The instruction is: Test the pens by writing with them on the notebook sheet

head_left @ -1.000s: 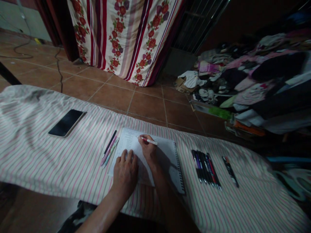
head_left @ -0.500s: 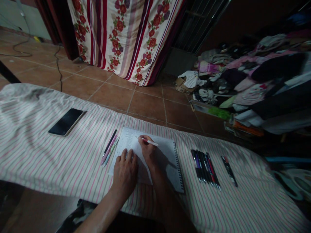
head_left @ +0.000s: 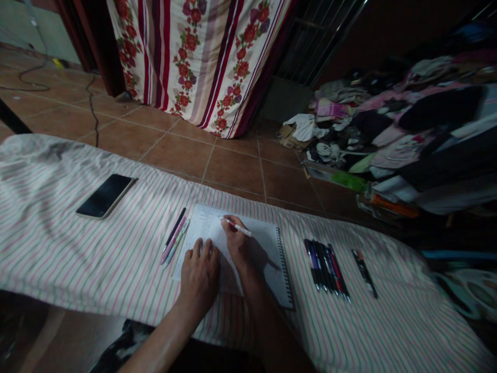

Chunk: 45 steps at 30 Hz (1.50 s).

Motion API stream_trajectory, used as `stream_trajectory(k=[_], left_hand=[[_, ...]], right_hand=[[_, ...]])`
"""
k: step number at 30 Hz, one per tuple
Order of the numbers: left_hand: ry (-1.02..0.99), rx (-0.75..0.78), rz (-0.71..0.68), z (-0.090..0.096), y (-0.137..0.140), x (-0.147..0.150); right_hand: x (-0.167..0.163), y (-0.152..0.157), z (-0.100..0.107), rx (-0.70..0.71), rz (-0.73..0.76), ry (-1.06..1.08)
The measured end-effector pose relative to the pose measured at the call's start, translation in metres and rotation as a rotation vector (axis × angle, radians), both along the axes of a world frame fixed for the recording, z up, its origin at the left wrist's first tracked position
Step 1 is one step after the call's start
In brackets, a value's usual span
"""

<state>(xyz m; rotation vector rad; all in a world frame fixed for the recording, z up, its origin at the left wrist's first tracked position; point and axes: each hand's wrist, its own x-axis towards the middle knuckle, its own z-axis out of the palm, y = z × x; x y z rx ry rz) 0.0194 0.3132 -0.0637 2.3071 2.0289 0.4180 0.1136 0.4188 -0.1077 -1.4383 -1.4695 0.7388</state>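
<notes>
A spiral notebook (head_left: 267,243) lies on the striped cloth, its coil along the right side and small writing on the upper left of the page. My left hand (head_left: 200,269) rests palm down on the lower left of the page, fingers stretched out. Between the fingers of my right hand (head_left: 236,241) is a white and red pen (head_left: 243,229), its tip at the upper part of the page by the writing. Left of the notebook lie a black pen (head_left: 175,227), a pink pen (head_left: 173,243) and a pale green patterned pen (head_left: 178,241).
A phone (head_left: 105,196) lies at the left on the striped cloth (head_left: 128,259). Several pens (head_left: 326,269) sit in a row right of the notebook, with a single dark pen (head_left: 365,273) beyond. Behind are a tiled floor (head_left: 233,163), a flowered curtain (head_left: 209,62) and heaped clothes (head_left: 388,119).
My right hand and its pen have shifted only very slightly on the page. My left hand stays in place, and the other pens and the phone lie as before.
</notes>
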Motion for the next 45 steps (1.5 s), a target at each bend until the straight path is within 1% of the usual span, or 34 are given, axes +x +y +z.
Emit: stream_trajectory(k=[4, 8, 11, 13, 17, 21, 24, 28, 31, 32, 34, 36, 39, 41, 42, 45], left_hand=[[-0.004, -0.008, 0.001, 0.0, 0.0, 0.0], [0.009, -0.002, 0.008, -0.001, 0.0, 0.0], [0.017, 0.0, 0.012, -0.002, 0.0, 0.0], [0.014, 0.007, 0.012, -0.001, 0.001, 0.001], [0.001, 0.031, 0.023, 0.002, 0.002, 0.003], [-0.001, 0.07, 0.009, 0.007, 0.001, 0.004], [0.013, 0.067, -0.017, 0.011, 0.0, 0.004], [0.026, 0.067, -0.002, 0.013, -0.003, 0.005], [0.026, 0.076, 0.0, 0.013, -0.005, 0.006], [0.032, 0.084, -0.008, 0.013, -0.005, 0.006], [0.048, 0.1, -0.012, 0.014, -0.007, 0.007], [0.062, 0.111, -0.006, 0.015, -0.008, 0.008], [0.083, 0.116, 0.007, 0.015, -0.008, 0.01], [0.1, 0.119, 0.009, 0.014, -0.007, 0.011], [0.108, 0.123, 0.008, 0.014, -0.007, 0.011], [0.121, 0.124, 0.002, 0.011, -0.006, 0.011]], right_hand=[[0.0, -0.001, 0.0, -0.011, 0.026, -0.065], [0.0, -0.001, 0.0, 0.017, 0.001, -0.061], [-0.001, -0.001, 0.002, 0.005, 0.038, -0.04], [-0.001, -0.001, 0.007, -0.042, 0.043, 0.021], [0.004, -0.006, 0.026, -0.084, -0.04, 0.15], [0.017, -0.016, 0.043, -0.066, 0.013, 0.137], [0.032, -0.024, 0.046, -0.115, 0.001, 0.125], [0.069, -0.038, 0.046, -0.189, -0.023, 0.078], [0.109, -0.052, 0.053, -0.195, -0.02, 0.078], [0.125, -0.056, 0.058, -0.193, -0.055, 0.048], [0.159, -0.064, 0.068, -0.149, -0.17, -0.11], [0.195, -0.071, 0.078, -0.121, -0.283, -0.361], [0.245, -0.079, 0.09, -0.263, -0.406, -0.677], [0.274, -0.082, 0.093, -0.4, -0.463, -0.868], [0.287, -0.082, 0.093, -0.493, -0.475, -0.943], [0.317, -0.078, 0.091, -0.595, -0.511, -0.975]])
